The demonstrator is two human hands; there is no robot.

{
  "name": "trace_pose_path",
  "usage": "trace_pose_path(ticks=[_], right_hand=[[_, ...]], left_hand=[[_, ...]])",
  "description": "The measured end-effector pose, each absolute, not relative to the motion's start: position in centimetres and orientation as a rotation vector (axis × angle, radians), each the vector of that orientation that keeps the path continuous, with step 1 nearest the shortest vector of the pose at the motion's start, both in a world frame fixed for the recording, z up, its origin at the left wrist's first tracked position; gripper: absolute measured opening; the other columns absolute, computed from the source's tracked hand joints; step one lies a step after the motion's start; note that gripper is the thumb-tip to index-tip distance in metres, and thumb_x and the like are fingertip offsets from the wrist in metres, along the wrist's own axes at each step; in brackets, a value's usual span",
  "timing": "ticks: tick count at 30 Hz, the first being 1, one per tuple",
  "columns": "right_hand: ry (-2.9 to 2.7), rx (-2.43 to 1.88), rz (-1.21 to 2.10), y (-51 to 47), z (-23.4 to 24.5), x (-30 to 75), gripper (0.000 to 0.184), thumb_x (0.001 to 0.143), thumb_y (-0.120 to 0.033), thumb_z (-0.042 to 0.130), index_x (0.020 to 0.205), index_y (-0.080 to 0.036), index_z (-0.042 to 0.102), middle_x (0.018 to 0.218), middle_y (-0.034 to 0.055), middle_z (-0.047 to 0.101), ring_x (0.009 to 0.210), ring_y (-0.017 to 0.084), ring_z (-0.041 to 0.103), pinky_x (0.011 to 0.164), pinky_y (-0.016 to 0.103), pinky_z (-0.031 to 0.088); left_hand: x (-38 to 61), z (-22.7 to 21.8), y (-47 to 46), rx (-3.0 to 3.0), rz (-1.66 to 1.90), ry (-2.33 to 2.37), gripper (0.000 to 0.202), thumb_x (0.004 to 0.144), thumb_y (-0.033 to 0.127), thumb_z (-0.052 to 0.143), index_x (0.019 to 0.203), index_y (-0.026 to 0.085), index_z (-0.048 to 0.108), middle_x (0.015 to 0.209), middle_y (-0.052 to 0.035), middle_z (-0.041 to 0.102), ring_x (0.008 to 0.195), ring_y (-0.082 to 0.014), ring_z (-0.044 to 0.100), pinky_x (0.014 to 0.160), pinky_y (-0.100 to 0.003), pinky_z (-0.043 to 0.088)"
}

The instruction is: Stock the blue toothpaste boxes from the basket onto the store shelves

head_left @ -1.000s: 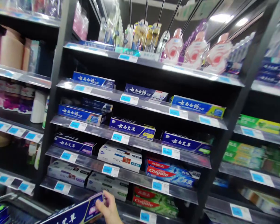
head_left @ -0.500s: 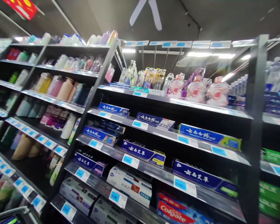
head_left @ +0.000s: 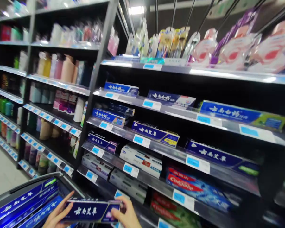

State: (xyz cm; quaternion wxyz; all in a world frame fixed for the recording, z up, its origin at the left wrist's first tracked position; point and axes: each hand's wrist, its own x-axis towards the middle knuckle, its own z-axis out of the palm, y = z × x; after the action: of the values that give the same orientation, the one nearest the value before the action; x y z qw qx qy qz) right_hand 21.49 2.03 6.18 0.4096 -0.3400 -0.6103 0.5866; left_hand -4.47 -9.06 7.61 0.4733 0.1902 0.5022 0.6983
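At the bottom of the view I hold a dark blue toothpaste box [head_left: 92, 211] level between both hands. My left hand [head_left: 56, 215] grips its left end with fingers curled under it. My right hand [head_left: 125, 214] pinches its right end, thumb on the purple patch. Just left of the hands stands a cart or basket [head_left: 26, 187] holding several matching blue boxes [head_left: 19, 205]. Straight ahead, black shelves [head_left: 123, 133] carry rows of similar blue toothpaste boxes [head_left: 154, 133] behind blue price tags.
White and grey toothpaste boxes [head_left: 140, 160] and red Colgate boxes [head_left: 194, 186] fill the lower shelves. Toothbrushes and mouthwash packs [head_left: 204, 47] hang on top. To the left, shelves of bottles [head_left: 59, 68] run down an aisle with pale floor [head_left: 2, 171].
The view tipped up to the ceiling and came back down, shifted left. Both hands are back in view, each holding one end of the blue box; a second ago only the right hand showed.
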Motion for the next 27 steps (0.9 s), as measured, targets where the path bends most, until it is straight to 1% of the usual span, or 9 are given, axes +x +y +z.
trace_pose_path(ticks=[2, 4, 6, 8, 11, 14, 19, 25, 27], right_hand=[[-1.533, -0.846, 1.540, 1.5, 6.8, 21.7, 0.066, 0.051, -0.059, 0.087, 0.102, -0.024, 0.064, 0.093, 0.0059, 0.071, 0.084, 0.027, 0.071, 0.081, 0.046, 0.055], [-1.552, -0.822, 1.564, 1.0, 7.6, 21.9, 0.061, 0.060, -0.055, 0.086, 0.105, -0.020, 0.063, 0.093, 0.0060, 0.072, 0.081, 0.023, 0.070, 0.080, 0.040, 0.054], [-1.548, -0.798, 1.588, 0.7, 8.0, 21.9, 0.057, 0.063, -0.051, 0.086, 0.104, -0.020, 0.063, 0.090, 0.0043, 0.072, 0.076, 0.020, 0.070, 0.077, 0.036, 0.053], [-1.547, -0.773, 1.603, 0.6, 8.1, 21.9, 0.053, 0.065, -0.048, 0.086, 0.103, -0.019, 0.063, 0.088, 0.0030, 0.072, 0.075, 0.019, 0.070, 0.075, 0.033, 0.053], [-1.563, -0.779, 1.617, 0.5, 7.7, 22.0, 0.051, 0.068, -0.049, 0.084, 0.102, -0.018, 0.063, 0.086, 0.0029, 0.073, 0.073, 0.019, 0.070, 0.068, 0.030, 0.054], [-1.567, -0.786, 1.649, 0.5, 7.5, 22.1, 0.049, 0.071, -0.050, 0.082, 0.103, -0.018, 0.063, 0.086, 0.0034, 0.072, 0.072, 0.019, 0.069, 0.062, 0.028, 0.054], [-1.581, -0.790, 1.649, 0.6, 7.4, 22.1, 0.048, 0.075, -0.051, 0.079, 0.105, -0.018, 0.063, 0.088, 0.0045, 0.071, 0.074, 0.019, 0.068, 0.059, 0.029, 0.055], [-1.576, -0.906, 1.595, 0.6, 7.0, 22.3, 0.054, 0.076, -0.060, 0.074, 0.105, -0.016, 0.066, 0.082, 0.0063, 0.069, 0.066, 0.019, 0.065, 0.057, 0.031, 0.055], [-1.556, -0.954, 1.567, 0.5, 6.9, 22.5, 0.056, 0.075, -0.063, 0.072, 0.104, -0.015, 0.068, 0.081, 0.0068, 0.069, 0.065, 0.019, 0.063, 0.056, 0.031, 0.054]], left_hand=[[-5.1, 7.4, -8.9, 0.504, 1.668, 1.214, 0.092, 0.052, 0.059, 0.089, 0.135, 0.033, 0.058, 0.124, -0.0040, 0.070, 0.109, -0.0378, 0.068, 0.074, -0.039, 0.064], [-5.8, 7.2, -8.9, 0.533, 1.589, 1.190, 0.092, 0.053, 0.054, 0.090, 0.136, 0.030, 0.057, 0.125, -0.0052, 0.069, 0.111, -0.0375, 0.067, 0.075, -0.036, 0.064], [-6.4, 7.1, -8.8, 0.538, 1.531, 1.177, 0.091, 0.054, 0.051, 0.091, 0.136, 0.028, 0.058, 0.123, -0.0057, 0.070, 0.112, -0.0371, 0.066, 0.077, -0.036, 0.063], [-6.7, 7.0, -8.8, 0.524, 1.519, 1.189, 0.091, 0.054, 0.049, 0.091, 0.136, 0.028, 0.058, 0.121, -0.0052, 0.071, 0.109, -0.0350, 0.068, 0.078, -0.036, 0.063], [-6.5, 7.0, -8.9, 0.531, 1.523, 1.196, 0.092, 0.058, 0.047, 0.090, 0.140, 0.025, 0.054, 0.116, -0.0060, 0.072, 0.096, -0.0299, 0.072, 0.078, -0.035, 0.062], [-6.3, 7.0, -9.1, 0.583, 1.523, 1.168, 0.091, 0.066, 0.046, 0.087, 0.145, 0.023, 0.049, 0.109, -0.0080, 0.073, 0.088, -0.0266, 0.073, 0.079, -0.035, 0.061], [-6.3, 6.9, -9.4, 0.633, 1.541, 1.128, 0.083, 0.074, 0.046, 0.082, 0.145, 0.020, 0.048, 0.114, -0.0113, 0.070, 0.094, -0.0272, 0.071, 0.082, -0.037, 0.059], [-5.6, 7.6, -10.0, 0.611, 1.591, 1.122, 0.069, 0.077, 0.043, 0.079, 0.136, 0.014, 0.057, 0.106, -0.0126, 0.069, 0.090, -0.0253, 0.068, 0.080, -0.041, 0.060], [-5.3, 7.9, -10.2, 0.612, 1.611, 1.117, 0.064, 0.077, 0.043, 0.078, 0.131, 0.014, 0.061, 0.104, -0.0116, 0.068, 0.089, -0.0247, 0.066, 0.077, -0.040, 0.060]])
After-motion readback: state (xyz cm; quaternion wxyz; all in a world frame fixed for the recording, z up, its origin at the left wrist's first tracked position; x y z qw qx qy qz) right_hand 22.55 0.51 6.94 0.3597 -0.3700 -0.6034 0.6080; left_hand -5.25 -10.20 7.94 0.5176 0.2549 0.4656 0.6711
